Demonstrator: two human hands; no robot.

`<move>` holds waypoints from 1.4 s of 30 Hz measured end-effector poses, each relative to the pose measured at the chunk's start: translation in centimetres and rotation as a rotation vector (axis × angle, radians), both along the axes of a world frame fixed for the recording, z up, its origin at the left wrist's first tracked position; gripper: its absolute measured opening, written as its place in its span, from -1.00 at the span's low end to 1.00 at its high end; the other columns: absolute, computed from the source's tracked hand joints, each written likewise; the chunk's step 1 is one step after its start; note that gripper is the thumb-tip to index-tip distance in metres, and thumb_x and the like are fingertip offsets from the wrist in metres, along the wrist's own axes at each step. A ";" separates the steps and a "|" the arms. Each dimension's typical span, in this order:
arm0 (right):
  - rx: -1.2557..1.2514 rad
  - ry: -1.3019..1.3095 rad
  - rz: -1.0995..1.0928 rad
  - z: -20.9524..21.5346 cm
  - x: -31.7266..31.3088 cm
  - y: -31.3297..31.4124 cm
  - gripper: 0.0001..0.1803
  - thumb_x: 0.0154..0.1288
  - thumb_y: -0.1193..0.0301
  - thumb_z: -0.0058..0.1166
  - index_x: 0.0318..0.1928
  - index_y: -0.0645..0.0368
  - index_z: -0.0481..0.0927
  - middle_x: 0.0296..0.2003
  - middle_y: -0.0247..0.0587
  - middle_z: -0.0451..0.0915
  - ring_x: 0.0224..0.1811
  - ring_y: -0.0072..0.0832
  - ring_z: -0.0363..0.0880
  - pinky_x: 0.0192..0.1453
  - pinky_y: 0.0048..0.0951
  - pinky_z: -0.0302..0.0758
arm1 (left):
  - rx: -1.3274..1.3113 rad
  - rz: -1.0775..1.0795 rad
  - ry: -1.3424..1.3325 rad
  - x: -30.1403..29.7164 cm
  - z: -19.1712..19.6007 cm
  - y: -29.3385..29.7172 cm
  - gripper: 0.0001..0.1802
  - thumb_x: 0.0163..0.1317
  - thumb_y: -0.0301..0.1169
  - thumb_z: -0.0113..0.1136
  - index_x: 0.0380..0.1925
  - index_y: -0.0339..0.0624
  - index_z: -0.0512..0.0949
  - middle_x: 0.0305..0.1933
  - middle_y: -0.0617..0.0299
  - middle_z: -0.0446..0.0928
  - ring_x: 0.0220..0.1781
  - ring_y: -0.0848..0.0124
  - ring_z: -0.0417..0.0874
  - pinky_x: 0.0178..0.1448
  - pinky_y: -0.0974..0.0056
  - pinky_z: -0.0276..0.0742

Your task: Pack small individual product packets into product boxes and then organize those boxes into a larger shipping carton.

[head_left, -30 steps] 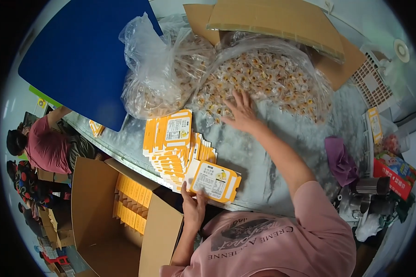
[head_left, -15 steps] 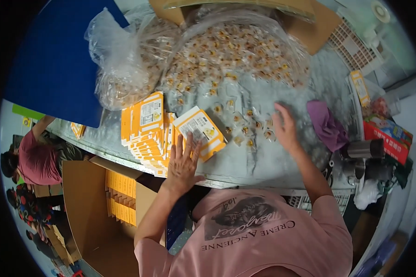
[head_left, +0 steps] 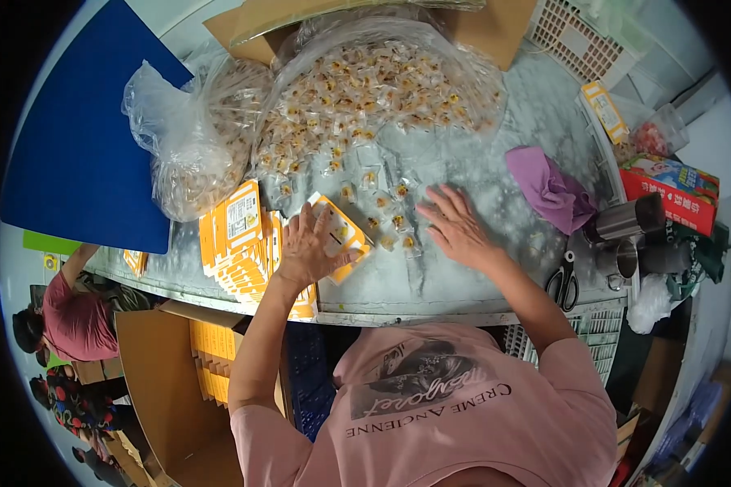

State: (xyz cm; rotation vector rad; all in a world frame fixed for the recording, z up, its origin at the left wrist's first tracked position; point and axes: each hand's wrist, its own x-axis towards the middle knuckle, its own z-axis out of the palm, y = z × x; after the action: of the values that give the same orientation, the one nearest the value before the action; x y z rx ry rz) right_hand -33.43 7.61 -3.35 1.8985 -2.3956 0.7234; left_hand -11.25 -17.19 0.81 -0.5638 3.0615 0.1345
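Observation:
My left hand (head_left: 303, 247) lies with fingers spread over a flat yellow-and-white carton (head_left: 348, 235), covering its left part. Beside it, a fanned pile of similar flat cartons (head_left: 240, 243) reaches the table's front edge. My right hand (head_left: 460, 230) is open and low over the table, its fingertips beside a loose group of small clear-wrapped pieces (head_left: 398, 221) with yellow-brown contents. The hand may hide some of them. Beyond, a large heap of the same wrapped pieces (head_left: 365, 89) spreads from an opened clear plastic bag.
A tied clear bag (head_left: 188, 154) stands left of the heap, near a blue panel (head_left: 89, 138). To the right are a purple cloth (head_left: 548, 188), scissors (head_left: 563, 284), a metal cup (head_left: 625, 219) and a red box (head_left: 670, 193). Below left, a cardboard box (head_left: 150, 390) contains yellow cartons.
The view has shifted, so the table things appear further left. My left hand has slid further over the carton. My right hand has come left toward the loose wrapped pieces, its fingers spreading.

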 end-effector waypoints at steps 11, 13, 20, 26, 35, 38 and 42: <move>-0.035 -0.028 0.018 1.4 1.5 0.1 -0.48 0.28 0.18 0.17 0.17 0.18 0.47 0.35 -0.09 0.26 0.48 -0.05 0.06 0.56 -0.03 0.00 | 0.004 -0.103 -0.096 3.4 3.4 5.9 0.33 -0.25 0.29 0.46 0.45 -0.20 0.11 0.48 -0.27 0.03 0.51 -0.25 0.04 0.47 -0.26 0.05; -0.035 -0.099 0.051 0.4 3.2 -2.6 -0.48 0.27 0.19 0.17 0.17 0.17 0.47 0.34 -0.09 0.28 0.48 -0.08 0.06 0.53 -0.04 0.08 | 0.088 -0.156 -0.100 2.9 2.6 5.7 0.34 -0.28 0.26 0.50 0.46 -0.13 0.09 0.50 -0.23 0.00 0.51 -0.26 0.03 0.48 -0.27 0.03; -0.050 -0.068 0.240 -1.2 3.4 -1.1 -0.49 0.17 0.24 0.28 0.11 0.12 0.51 0.16 -0.14 0.40 0.35 -0.14 0.25 0.40 -0.08 0.27 | 0.091 -0.086 -0.054 6.1 3.0 7.5 0.44 -0.47 0.23 0.56 0.45 -0.19 0.12 0.42 -0.18 0.12 0.45 -0.25 0.10 0.44 -0.17 0.11; -0.114 -0.236 0.053 1.3 1.2 -5.7 -0.47 0.17 0.19 0.30 0.11 0.09 0.51 0.18 -0.04 0.34 0.32 -0.09 0.26 0.39 -0.02 0.24 | 0.074 -0.042 -0.146 5.9 3.2 7.6 0.36 -0.42 0.03 0.61 0.45 -0.21 0.12 0.53 -0.07 0.02 0.40 -0.15 0.18 0.40 -0.09 0.19; 0.101 -0.058 0.151 -1.1 4.5 -6.3 -0.54 0.24 0.20 0.21 0.10 0.12 0.55 0.22 -0.09 0.28 0.39 -0.09 0.11 0.50 0.09 -0.02 | 0.084 -0.076 -0.054 4.5 2.6 6.6 0.29 -0.33 0.01 0.59 0.42 -0.25 0.15 0.40 -0.12 0.21 0.44 -0.23 0.15 0.47 -0.13 0.12; 0.080 -0.119 0.148 -0.4 3.9 -2.4 -0.53 0.26 0.21 0.19 0.12 0.13 0.52 0.25 -0.06 0.26 0.43 -0.08 0.07 0.51 0.11 -0.02 | 0.100 -0.146 -0.001 3.7 2.1 5.9 0.25 -0.26 0.06 0.56 0.41 -0.30 0.16 0.41 -0.10 0.22 0.45 -0.25 0.13 0.40 -0.21 0.22; 0.103 -0.206 0.094 2.4 1.4 2.8 -0.09 0.10 -0.01 0.32 0.38 0.08 0.24 0.43 -0.02 0.05 0.53 0.00 -0.13 0.57 0.09 -0.14 | 0.103 -0.165 -0.010 2.0 1.6 5.9 0.33 -0.34 0.07 0.60 0.42 -0.30 0.13 0.39 -0.10 0.21 0.44 -0.26 0.14 0.41 -0.21 0.22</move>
State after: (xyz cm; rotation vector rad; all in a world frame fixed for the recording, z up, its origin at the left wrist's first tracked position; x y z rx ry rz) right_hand -32.01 10.41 -0.99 2.0845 -2.5220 0.8557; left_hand -9.25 -11.32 2.46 -0.3043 3.0523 0.2818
